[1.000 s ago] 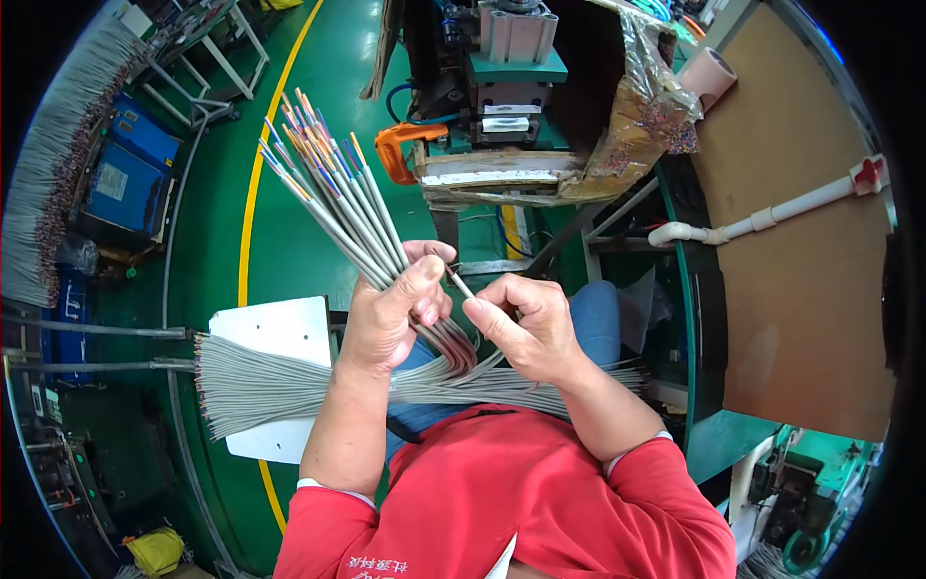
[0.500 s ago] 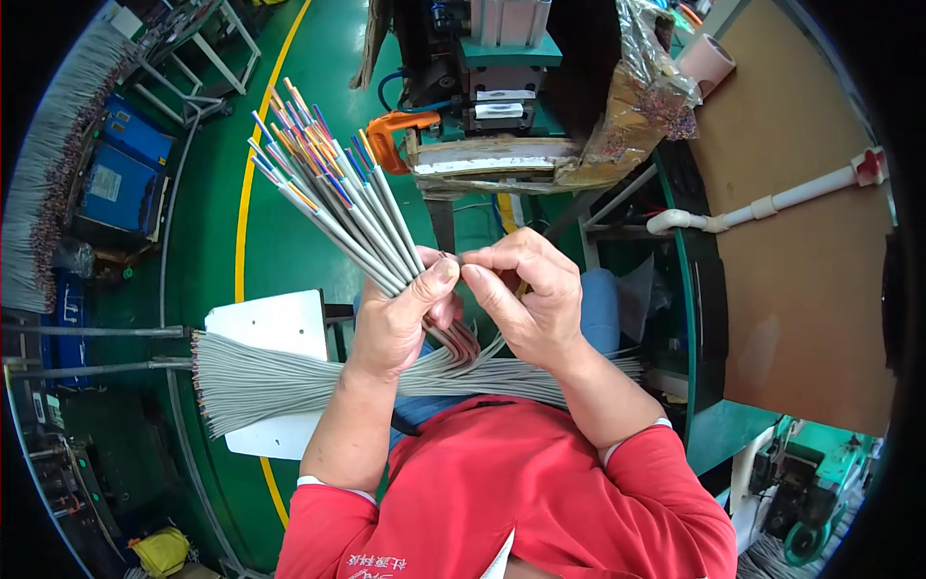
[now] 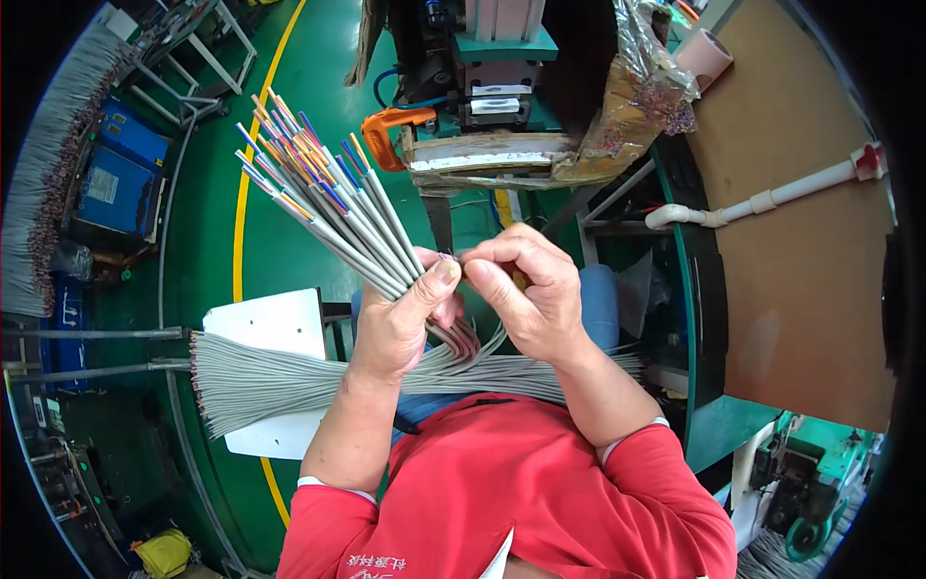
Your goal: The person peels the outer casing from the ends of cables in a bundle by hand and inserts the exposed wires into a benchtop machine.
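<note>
My left hand (image 3: 400, 323) is wrapped round a bundle of grey cables (image 3: 371, 232), whose stripped ends with coloured wires fan out to the upper left. Right beside it, my right hand (image 3: 529, 294) has thumb and forefinger pinched at the tip of a cable near my left thumb; the fingers mostly hide that tip. Below both hands, a wide sheaf of grey cables (image 3: 260, 376) lies across my lap and over a white board (image 3: 265, 323).
Ahead stands a press-like machine (image 3: 502, 68) with an orange handle (image 3: 386, 135) and a cardboard edge (image 3: 492, 159). A brown panel with a white pipe (image 3: 762, 205) is at the right. Blue bins (image 3: 121, 183) and hanging cables (image 3: 48, 145) are at the left.
My right hand has moved up and closer to my left thumb, and the grey cable piece between them is now mostly hidden. The held bundle has tilted slightly left.
</note>
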`<state>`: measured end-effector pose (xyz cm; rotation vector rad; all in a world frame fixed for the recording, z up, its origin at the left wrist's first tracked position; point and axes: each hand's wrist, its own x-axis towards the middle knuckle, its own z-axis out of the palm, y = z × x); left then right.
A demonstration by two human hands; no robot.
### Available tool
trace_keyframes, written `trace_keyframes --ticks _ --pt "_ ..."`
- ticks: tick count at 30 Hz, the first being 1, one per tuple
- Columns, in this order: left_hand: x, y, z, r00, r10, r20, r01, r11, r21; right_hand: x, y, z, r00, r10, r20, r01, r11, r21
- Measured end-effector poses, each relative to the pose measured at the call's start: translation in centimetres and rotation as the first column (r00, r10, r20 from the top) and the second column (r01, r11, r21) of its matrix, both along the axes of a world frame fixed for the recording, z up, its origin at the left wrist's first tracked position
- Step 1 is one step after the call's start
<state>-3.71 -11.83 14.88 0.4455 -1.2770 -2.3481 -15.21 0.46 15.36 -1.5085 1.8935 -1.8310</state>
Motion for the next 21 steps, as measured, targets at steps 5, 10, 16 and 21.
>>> trace_keyframes --ticks 5,10,16,21 --pt "0.2 0.0 0.0 1.0 0.009 -0.004 -0.009 1.0 0.022 0.3 0.5 -1.6 0.933 0.007 0.359 -0.01 1.0 0.009" --pt "0.3 -0.3 0.0 1.0 0.013 -0.023 -0.012 0.998 0.067 -0.5 0.7 -0.6 0.893 0.076 0.444 -0.017 0.991 -0.135" --pt "0.2 -0.4 0.1 0.998 -0.053 -0.023 0.054 0.997 0.047 -2.0 0.1 1.0 0.971 0.183 -0.152 -0.19 0.981 -0.037" --pt "0.7 -1.0 -0.4 0.987 -0.148 -0.054 0.154 0.979 0.134 -3.2 -0.1 0.8 0.937 0.258 -0.236 -0.277 0.959 -0.052"
